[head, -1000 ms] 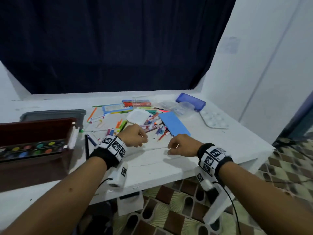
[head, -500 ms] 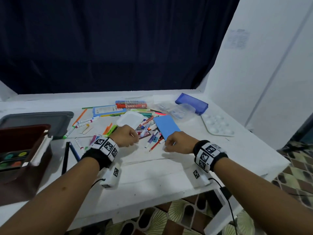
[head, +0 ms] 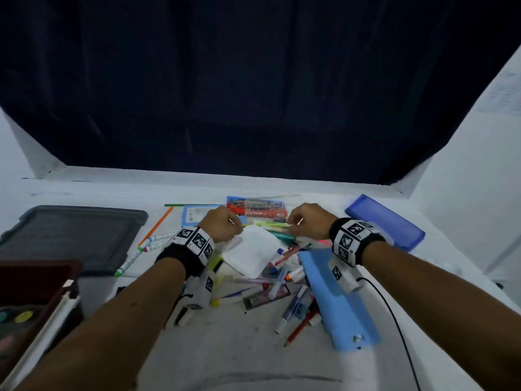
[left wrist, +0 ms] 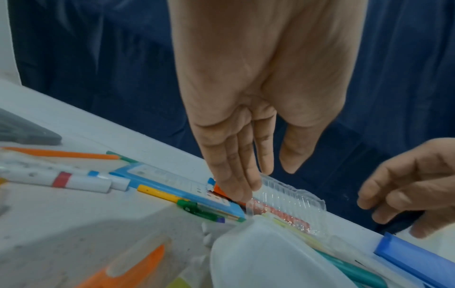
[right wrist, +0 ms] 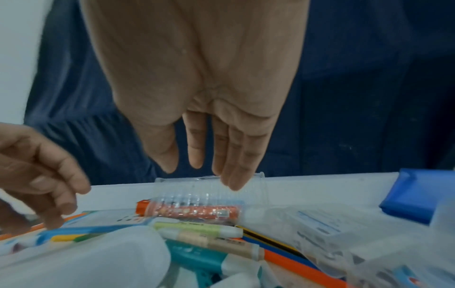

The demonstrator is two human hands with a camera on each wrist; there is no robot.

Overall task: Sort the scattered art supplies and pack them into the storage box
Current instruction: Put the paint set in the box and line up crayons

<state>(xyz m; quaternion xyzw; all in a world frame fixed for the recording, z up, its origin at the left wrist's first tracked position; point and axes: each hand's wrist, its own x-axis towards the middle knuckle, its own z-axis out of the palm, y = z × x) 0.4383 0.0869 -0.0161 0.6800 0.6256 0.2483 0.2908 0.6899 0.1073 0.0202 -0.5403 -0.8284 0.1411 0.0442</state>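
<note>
1. My left hand [head: 221, 225] hangs over the far side of the pile, fingers straight and close together, holding nothing; its fingertips [left wrist: 237, 193] touch the near-left corner of the clear ribbed tray [left wrist: 286, 196].
2. My right hand [head: 307, 221] hovers spread and empty; its fingertips [right wrist: 232, 180] are at the tray's far rim, contact unclear.
3. The tray lies on a red pack [right wrist: 187, 211], near the worktop's [head: 225, 348] back edge.
4. Markers [head: 279, 283] crowd the space between my wrists, around a white lid [head: 251, 249].
5. The storage box [head: 33, 300] sits at the near left edge, a grey lid [head: 70, 235] behind it.
6. A blue case [head: 386, 221] lies just right of my right wrist.
7. Bare worktop lies near me.
</note>
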